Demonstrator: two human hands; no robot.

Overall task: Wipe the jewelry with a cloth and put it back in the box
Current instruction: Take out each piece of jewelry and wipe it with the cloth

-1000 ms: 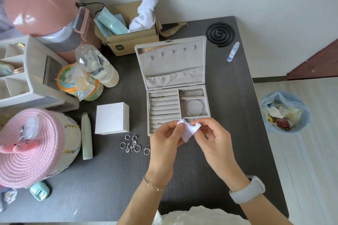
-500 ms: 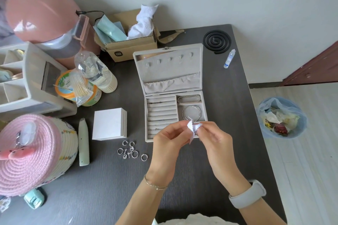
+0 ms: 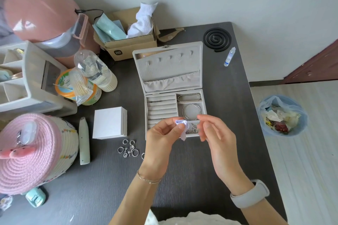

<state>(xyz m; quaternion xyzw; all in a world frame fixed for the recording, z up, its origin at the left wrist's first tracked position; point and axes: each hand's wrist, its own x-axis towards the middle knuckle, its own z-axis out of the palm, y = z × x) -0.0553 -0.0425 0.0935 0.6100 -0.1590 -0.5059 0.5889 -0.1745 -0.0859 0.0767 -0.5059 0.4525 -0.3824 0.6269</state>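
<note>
An open grey jewelry box (image 3: 146, 115) sits mid-table with its lid (image 3: 168, 65) tilted back. Silver bangles (image 3: 192, 111) and a bracelet (image 3: 189, 97) lie in its right compartments, and small silver pieces (image 3: 193, 130) lie in the front right one. Several silver rings (image 3: 129, 150) are loose on the dark table, left of the box's front corner. My left hand (image 3: 161, 142) pinches a small white cloth (image 3: 182, 126) over the front of the box. My right hand (image 3: 217, 139) hovers just right of the cloth, fingers apart, with nothing visible in it.
A small white box (image 3: 109, 122) and a pale green pen-shaped device (image 3: 84, 140) lie left of the rings. Further left stands a pink woven basket (image 3: 27, 151). A cardboard box (image 3: 128, 42), a black coil (image 3: 216, 39) and a dropper bottle (image 3: 229, 56) sit at the back. A bin (image 3: 281, 115) stands off the table's right edge.
Both hands were pinching the cloth together. Now my right hand has come off it and spread its fingers, while my left hand keeps the cloth bunched. The view has shifted slightly.
</note>
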